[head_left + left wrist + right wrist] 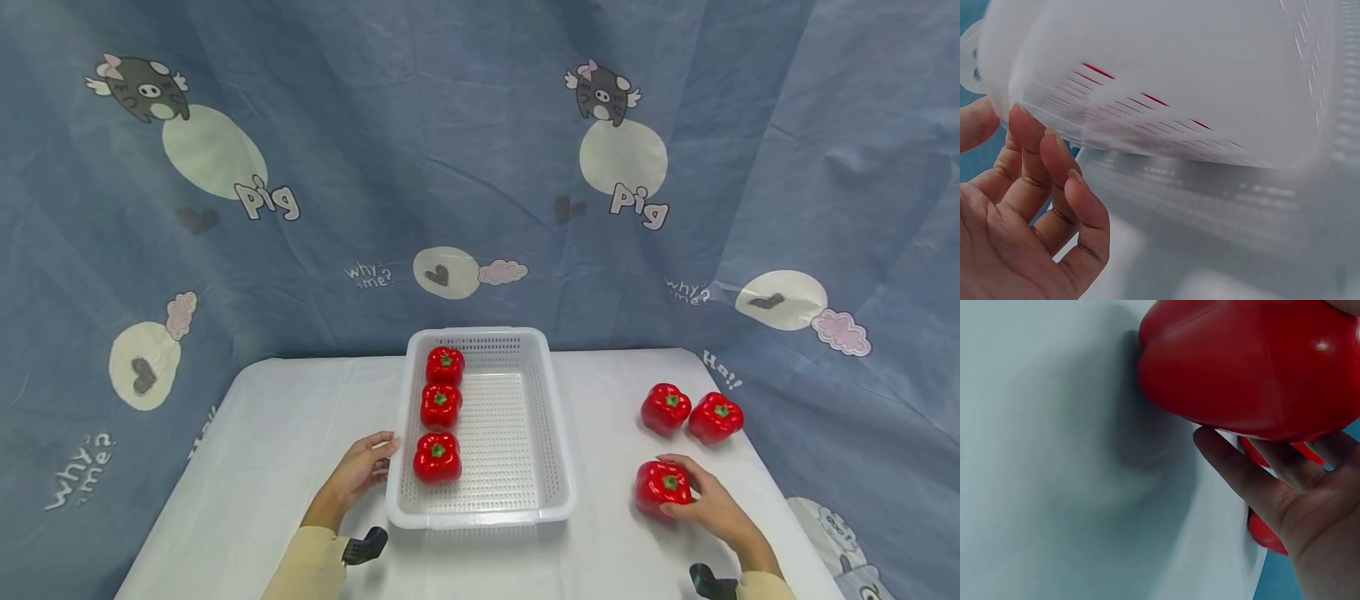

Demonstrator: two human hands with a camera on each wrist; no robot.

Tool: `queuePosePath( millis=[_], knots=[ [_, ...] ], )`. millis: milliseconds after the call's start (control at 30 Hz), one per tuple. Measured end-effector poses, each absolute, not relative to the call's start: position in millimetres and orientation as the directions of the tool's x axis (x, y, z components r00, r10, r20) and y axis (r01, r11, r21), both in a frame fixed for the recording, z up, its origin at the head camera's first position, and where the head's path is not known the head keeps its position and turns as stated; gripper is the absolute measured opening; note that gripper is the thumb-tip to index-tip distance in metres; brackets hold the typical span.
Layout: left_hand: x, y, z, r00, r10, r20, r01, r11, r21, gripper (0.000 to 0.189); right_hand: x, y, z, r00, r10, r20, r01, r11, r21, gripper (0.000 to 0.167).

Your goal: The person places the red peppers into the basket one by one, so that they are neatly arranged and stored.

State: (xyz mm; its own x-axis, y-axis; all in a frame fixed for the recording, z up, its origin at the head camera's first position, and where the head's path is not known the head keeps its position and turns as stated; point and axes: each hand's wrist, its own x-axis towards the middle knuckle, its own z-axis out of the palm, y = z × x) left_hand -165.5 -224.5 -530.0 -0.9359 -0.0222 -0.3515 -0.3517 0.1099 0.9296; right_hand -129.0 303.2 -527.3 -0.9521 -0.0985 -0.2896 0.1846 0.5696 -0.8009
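At the right of the table, my right hand [712, 505] grips a red bell pepper [656, 490] between thumb and fingers. In the right wrist view that bell pepper [1241, 369] seems slightly off the tabletop, its shadow beside it. My left hand [362, 471] holds the left rim of a white plastic basket [558, 467]. The left wrist view has thumb and fingertips pinching the rim of the basket [1210, 81], with red showing through its slots. Along the basket's left side, three red bell peppers [441, 406] sit in a row.
Two more red bell peppers [666, 408] lie close together at the table's far right, near its edge. A white cloth covers the table [300, 408]. Behind it hangs a blue curtain [480, 167] with pig prints.
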Motion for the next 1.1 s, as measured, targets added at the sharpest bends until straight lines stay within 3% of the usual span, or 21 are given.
queuePosePath(
  millis=[667,1100],
  knots=[
    [-164,-224,-528,-0.936,-0.029,-0.35,-0.351,0.121,0.929,0.043,-163,285,-513,-0.972,-0.123,-0.201,0.107,0.531,-0.841,0.086],
    [-165,-224,-528,-0.937,-0.025,-0.347,-0.348,0.118,0.93,0.042,-179,275,-503,-0.971,-0.113,-0.21,0.117,0.541,-0.833,0.088]
  ],
)
